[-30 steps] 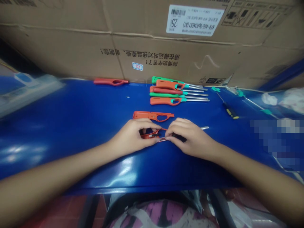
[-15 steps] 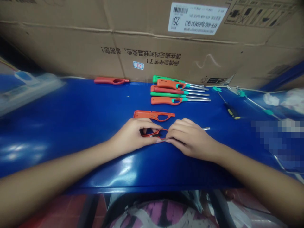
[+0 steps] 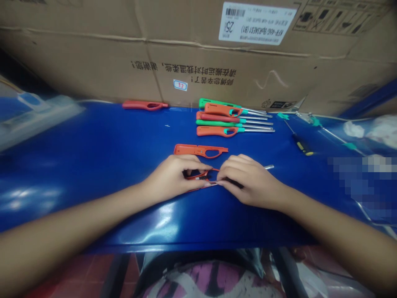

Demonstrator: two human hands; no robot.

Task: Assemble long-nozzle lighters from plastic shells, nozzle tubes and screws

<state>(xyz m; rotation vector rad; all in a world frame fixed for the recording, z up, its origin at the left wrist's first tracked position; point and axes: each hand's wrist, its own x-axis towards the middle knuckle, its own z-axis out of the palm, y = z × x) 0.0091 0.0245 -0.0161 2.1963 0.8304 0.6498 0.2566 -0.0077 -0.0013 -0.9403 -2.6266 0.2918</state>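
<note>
Both hands meet at the middle of the blue table (image 3: 102, 153). My left hand (image 3: 172, 178) is curled over an orange lighter shell half (image 3: 198, 176), pinning it to the table. My right hand (image 3: 248, 180) pinches the inner parts against that shell; a metal tube (image 3: 268, 167) sticks out from under it to the right. Just beyond the fingers lies a second orange shell half (image 3: 200, 150), untouched.
Several finished orange and green long-nose lighters (image 3: 231, 120) lie in a row at the back. A lone red shell (image 3: 144, 105) rests back left, a black-yellow screwdriver (image 3: 299, 142) to the right. A big cardboard box (image 3: 198, 54) walls off the far edge.
Almost nothing has moved; the fingers of both hands shifted slightly on the shell half and the parts inside it.
</note>
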